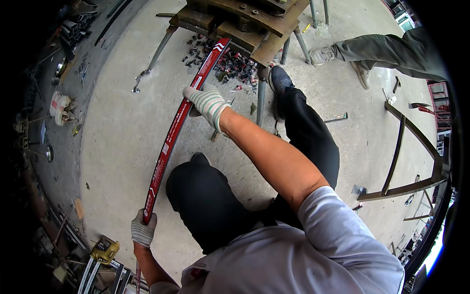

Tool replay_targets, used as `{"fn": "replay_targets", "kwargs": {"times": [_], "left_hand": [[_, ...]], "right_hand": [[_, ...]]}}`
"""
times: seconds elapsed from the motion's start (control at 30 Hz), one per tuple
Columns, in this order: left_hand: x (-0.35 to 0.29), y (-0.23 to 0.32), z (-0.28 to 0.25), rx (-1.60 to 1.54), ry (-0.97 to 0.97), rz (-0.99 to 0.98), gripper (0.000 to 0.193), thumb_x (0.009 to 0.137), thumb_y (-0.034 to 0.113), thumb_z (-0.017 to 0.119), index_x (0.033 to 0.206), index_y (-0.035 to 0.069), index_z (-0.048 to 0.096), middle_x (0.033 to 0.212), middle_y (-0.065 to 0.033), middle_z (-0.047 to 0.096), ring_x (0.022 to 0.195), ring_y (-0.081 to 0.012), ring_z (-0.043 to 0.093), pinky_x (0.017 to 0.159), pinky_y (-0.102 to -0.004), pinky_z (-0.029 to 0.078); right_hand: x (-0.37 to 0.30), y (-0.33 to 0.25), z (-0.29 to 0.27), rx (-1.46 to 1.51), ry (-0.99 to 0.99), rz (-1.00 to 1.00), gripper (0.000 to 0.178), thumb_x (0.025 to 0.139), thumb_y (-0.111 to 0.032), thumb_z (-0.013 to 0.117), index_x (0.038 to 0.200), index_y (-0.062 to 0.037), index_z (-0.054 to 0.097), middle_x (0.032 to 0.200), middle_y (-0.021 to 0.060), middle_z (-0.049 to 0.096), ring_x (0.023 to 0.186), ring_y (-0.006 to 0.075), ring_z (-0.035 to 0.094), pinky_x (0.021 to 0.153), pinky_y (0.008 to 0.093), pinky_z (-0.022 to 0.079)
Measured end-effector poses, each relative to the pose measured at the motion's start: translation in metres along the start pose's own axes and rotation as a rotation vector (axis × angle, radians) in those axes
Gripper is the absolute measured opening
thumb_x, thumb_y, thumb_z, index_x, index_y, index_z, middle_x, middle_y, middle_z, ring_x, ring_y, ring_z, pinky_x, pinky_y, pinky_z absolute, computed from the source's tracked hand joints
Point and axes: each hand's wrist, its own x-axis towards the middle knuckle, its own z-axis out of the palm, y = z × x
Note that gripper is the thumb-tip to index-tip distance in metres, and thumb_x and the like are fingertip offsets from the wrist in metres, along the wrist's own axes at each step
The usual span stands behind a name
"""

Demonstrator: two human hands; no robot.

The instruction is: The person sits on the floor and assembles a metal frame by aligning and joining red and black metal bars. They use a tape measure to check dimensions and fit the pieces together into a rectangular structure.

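Observation:
A long, straight bar faced in red film with white print [169, 139] slants from lower left up to the machine. Its near end sits in my left hand [143, 228], gloved and closed around it. Farther along, my right hand [208, 104], in a striped knit glove, grips the bar at about its upper third. The bar's far end meets the edge of a heavy, brownish metal machine [240, 34] on legs; whether it goes into a slot there I cannot tell. Red and black scraps [235, 66] lie heaped on the floor beneath.
Another person's leg [391, 51] stands at the right of the machine. A curved metal frame [411, 186] lies to the right. Metal offcuts [78, 29] and tools line the left side; a yellow device [104, 250] sits at lower left. The floor [117, 161] is concrete.

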Motion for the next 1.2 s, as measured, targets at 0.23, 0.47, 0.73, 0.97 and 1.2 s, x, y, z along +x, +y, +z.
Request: {"fn": "replay_targets", "kwargs": {"times": [0.23, 0.47, 0.73, 0.97, 1.2], "left_hand": [[-0.002, 0.012, 0.000, -0.030, -0.013, -0.022, 0.023, 0.093, 0.021, 0.072, 0.105, 0.002, 0.067, 0.068, -0.0059, 0.056, 0.065, -0.0137, 0.046, 0.062, -0.0327, 0.047], [-0.011, 0.012, 0.002, -0.062, -0.011, -0.023, 0.026, 0.092, 0.021, 0.073, 0.107, 0.001, 0.067, 0.072, -0.0058, 0.060, 0.066, -0.0134, 0.049, 0.064, -0.0319, 0.049], [-0.017, 0.029, 0.001, -0.041, -0.041, -0.047, 0.026, 0.092, 0.022, 0.074, 0.106, 0.002, 0.067, 0.071, -0.0075, 0.061, 0.065, -0.0145, 0.050, 0.064, -0.0325, 0.049], [-0.022, 0.036, 0.002, -0.011, -0.044, -0.052, 0.025, 0.092, 0.022, 0.074, 0.105, 0.002, 0.067, 0.069, -0.0077, 0.061, 0.062, -0.0150, 0.050, 0.063, -0.0329, 0.049], [-0.027, 0.046, 0.000, 0.003, -0.055, -0.072, 0.025, 0.091, 0.020, 0.075, 0.105, 0.002, 0.067, 0.070, -0.0081, 0.062, 0.062, -0.0140, 0.053, 0.062, -0.0320, 0.050]], "right_hand": [[-0.001, 0.003, 0.000, 0.061, 0.026, -0.066, 0.041, 0.091, -0.028, 0.072, 0.111, 0.0073, 0.066, 0.093, 0.0154, 0.071, 0.071, 0.0249, 0.070, 0.062, 0.0394, 0.060], [0.002, 0.003, 0.001, 0.084, 0.050, -0.074, 0.038, 0.091, -0.029, 0.072, 0.102, 0.0078, 0.069, 0.085, 0.0139, 0.070, 0.067, 0.0239, 0.068, 0.061, 0.0384, 0.058], [-0.008, -0.004, -0.001, 0.090, 0.022, -0.092, 0.039, 0.093, -0.027, 0.070, 0.107, 0.0086, 0.065, 0.090, 0.0154, 0.070, 0.071, 0.0251, 0.070, 0.063, 0.0382, 0.062], [-0.008, -0.007, -0.009, 0.040, -0.028, -0.039, 0.036, 0.097, -0.026, 0.073, 0.116, 0.0025, 0.062, 0.097, 0.0121, 0.071, 0.079, 0.0227, 0.073, 0.069, 0.0389, 0.066], [-0.010, -0.007, -0.009, 0.052, -0.004, -0.043, 0.032, 0.095, -0.026, 0.075, 0.111, 0.0010, 0.065, 0.096, 0.0105, 0.071, 0.078, 0.0218, 0.073, 0.068, 0.0371, 0.065]]}}
